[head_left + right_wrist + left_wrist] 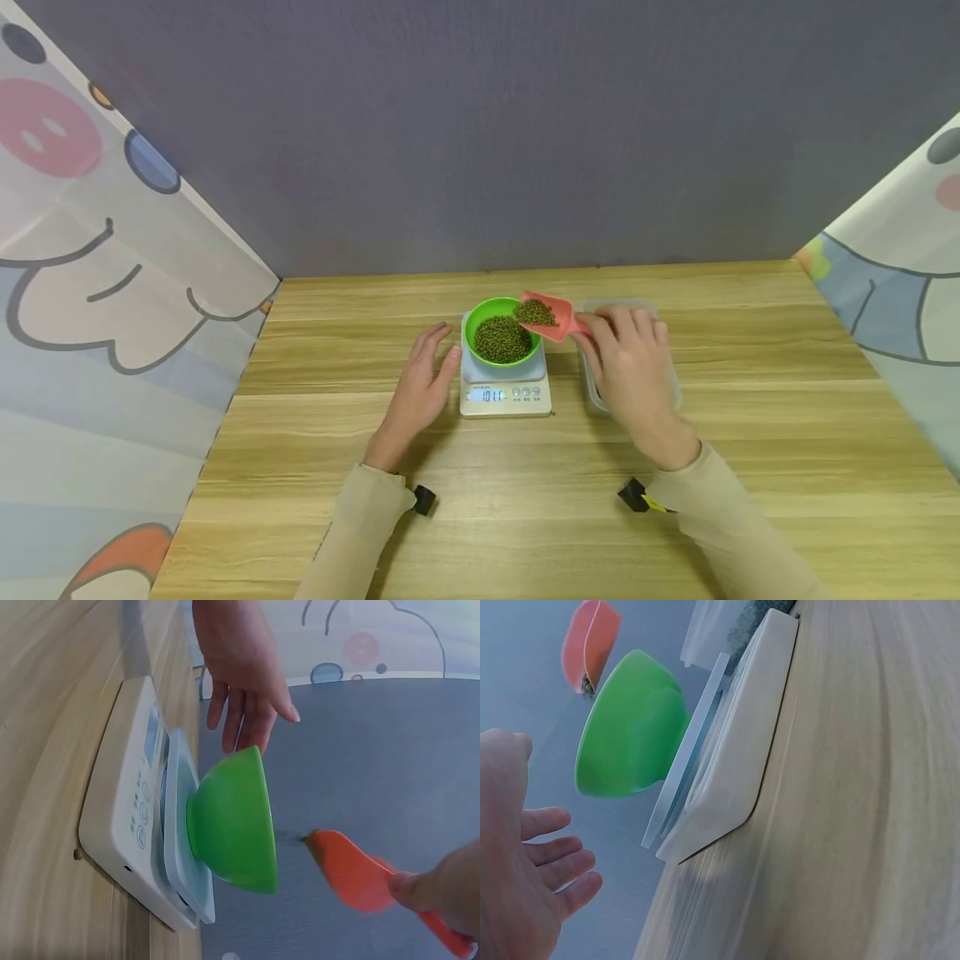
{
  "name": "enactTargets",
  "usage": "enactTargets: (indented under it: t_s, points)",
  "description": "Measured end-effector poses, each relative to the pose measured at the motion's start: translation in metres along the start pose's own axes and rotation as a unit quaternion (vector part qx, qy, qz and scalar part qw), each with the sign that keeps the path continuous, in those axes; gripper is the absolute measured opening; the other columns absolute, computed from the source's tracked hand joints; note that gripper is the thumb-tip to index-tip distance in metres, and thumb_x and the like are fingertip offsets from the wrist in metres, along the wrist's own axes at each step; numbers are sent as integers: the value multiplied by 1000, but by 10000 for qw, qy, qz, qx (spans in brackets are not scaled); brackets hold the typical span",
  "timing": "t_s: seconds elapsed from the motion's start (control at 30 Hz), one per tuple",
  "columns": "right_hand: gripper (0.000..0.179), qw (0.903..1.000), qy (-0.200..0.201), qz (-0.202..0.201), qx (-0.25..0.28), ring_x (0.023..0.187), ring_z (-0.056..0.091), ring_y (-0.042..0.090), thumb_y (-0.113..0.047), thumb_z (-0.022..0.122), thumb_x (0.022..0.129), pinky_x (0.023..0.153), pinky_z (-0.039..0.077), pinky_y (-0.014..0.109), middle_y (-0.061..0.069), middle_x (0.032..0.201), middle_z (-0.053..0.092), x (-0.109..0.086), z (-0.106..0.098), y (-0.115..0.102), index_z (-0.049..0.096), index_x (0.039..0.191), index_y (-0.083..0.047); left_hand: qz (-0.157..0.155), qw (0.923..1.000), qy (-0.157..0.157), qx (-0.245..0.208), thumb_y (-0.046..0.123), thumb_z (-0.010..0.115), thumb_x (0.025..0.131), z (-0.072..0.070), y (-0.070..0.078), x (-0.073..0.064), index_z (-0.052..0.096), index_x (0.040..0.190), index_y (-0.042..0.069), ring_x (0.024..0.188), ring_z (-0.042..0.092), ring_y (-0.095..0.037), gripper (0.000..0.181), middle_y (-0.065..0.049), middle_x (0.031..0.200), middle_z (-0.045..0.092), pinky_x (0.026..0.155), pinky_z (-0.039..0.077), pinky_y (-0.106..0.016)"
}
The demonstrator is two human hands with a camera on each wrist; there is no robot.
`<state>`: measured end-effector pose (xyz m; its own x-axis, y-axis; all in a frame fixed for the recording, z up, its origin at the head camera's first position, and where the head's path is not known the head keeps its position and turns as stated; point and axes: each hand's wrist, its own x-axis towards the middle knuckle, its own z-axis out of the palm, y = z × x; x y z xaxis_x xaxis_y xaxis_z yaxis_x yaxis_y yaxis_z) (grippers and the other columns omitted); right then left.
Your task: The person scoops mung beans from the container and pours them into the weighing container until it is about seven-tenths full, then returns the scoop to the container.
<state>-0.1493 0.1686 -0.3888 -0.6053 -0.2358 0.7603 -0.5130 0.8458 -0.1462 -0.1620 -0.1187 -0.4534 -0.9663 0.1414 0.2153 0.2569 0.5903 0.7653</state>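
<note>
A green bowl (474, 337) of mung beans (501, 340) stands on a kitchen scale (506, 402), whose lit display seems to read 101.1. My right hand (636, 367) pinches the handle of a red scoop (557, 332). Mung beans lie in the scoop, and its lip hangs just over the bowl's right rim. In the right wrist view the scoop (356, 877) tilts toward the bowl (236, 821), apart from it. To the left of the scale, my left hand (423, 385) hovers with relaxed fingers, touching nothing.
A clear plastic container (675, 387) sits right of the scale, partly hidden under my right hand; the left wrist view shows dark contents in it. The wooden table (525, 517) meets a grey panel (525, 142) behind. Cartoon-printed sheets (90, 292) flank both sides.
</note>
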Motion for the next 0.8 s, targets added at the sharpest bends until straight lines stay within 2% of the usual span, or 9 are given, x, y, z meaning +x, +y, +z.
enactTargets:
  t_s: [0.2,0.37,0.5,0.63,0.8]
  points:
    - [21,9958,653,-376,-524,82,53,33,-19,77,89,70,36,47,12,98,67,4,7,-4,76,107,-8,33,10000,5,4,41,42,111,1,-1,0,44,153,1,150,36,-35,58,-17,161,40,122,31,-56]
    - [18,9830,1338,-888,-889,81,57,30,-17,74,90,74,36,45,9,95,68,4,12,-4,78,106,-10,69,10000,9,18,41,42,111,1,-2,0,44,152,0,149,37,-36,58,-18,160,40,122,31,-57]
    - [15,9746,1654,-1111,-1026,79,57,29,-16,69,95,73,32,44,7,93,68,3,13,-3,79,105,-12,86,10000,10,9,40,42,111,1,-2,0,44,152,0,149,37,-36,58,-18,160,40,122,31,-57]
    - [13,9737,1830,-1054,-854,78,56,30,-16,75,89,74,28,45,8,91,69,2,13,-1,79,101,-12,87,10000,5,-7,40,42,111,1,-2,0,45,152,0,149,37,-36,57,-18,160,40,122,31,-57]
    - [17,9792,1819,-765,-478,78,53,33,-17,81,84,74,25,48,10,92,69,-2,11,5,78,100,-11,62,10000,0,7,40,42,111,0,-2,-1,44,153,1,149,36,-35,57,-19,160,40,122,31,-56]
